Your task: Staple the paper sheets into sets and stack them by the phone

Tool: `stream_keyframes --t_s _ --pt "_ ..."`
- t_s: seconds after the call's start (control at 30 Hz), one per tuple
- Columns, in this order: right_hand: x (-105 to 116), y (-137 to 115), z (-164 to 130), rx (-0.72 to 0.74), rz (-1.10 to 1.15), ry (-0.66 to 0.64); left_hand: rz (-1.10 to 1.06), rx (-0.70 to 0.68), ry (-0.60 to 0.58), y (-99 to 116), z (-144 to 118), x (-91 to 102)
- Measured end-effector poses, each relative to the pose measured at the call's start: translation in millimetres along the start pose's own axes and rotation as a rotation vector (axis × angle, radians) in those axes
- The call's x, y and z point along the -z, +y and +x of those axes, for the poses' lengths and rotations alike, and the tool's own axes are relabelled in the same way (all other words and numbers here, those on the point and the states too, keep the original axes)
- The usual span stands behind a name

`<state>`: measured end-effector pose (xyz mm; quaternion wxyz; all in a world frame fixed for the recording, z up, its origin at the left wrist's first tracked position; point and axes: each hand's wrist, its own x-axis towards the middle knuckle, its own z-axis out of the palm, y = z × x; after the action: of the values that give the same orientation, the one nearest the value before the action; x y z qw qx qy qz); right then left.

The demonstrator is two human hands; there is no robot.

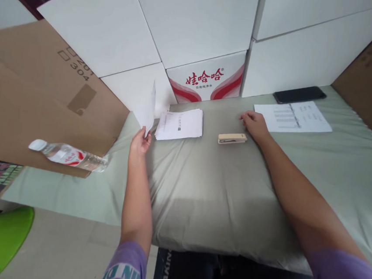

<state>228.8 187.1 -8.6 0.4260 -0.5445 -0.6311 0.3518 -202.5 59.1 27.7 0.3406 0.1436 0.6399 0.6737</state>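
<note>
Left hand (pixel 140 141) pinching a raised paper sheet (pixel 147 106) beside the paper stack (pixel 180 124), right hand (pixel 254 123) flat on the desk (pixel 221 182), grip empty, stapler (pixel 232 138) just beside it

White boxes (pixel 190 21) behind a cloth-covered table (pixel 201 189).

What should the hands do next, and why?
Probably slide the right hand left onto the stapler. The left hand holds a sheet upright, lifted beside the paper stack, while the right hand rests open on the cloth, just right of the stapler and not gripping it.
</note>
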Motion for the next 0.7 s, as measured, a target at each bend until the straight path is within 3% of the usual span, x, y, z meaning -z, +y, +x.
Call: stream_keyframes --t_s 0.23,0.47,0.6,0.7 --pt "0.0 -0.1 -0.5 -0.004 0.021 -0.007 0.203 0.107 -0.174 4.5 -13.5 -3.3" --pt "-0.6 -0.7 -0.8 0.019 -0.010 0.001 0.624 0.015 -0.092 2.3 -34.9 3.8" --pt "-1.0 -1.8 0.0 0.022 -0.014 0.003 0.611 0.006 -0.143 -0.4 -40.0 -0.4" --pt "-1.6 -1.5 0.9 0.019 -0.004 0.009 0.546 -0.068 -0.080 -5.6 -39.6 -8.2"
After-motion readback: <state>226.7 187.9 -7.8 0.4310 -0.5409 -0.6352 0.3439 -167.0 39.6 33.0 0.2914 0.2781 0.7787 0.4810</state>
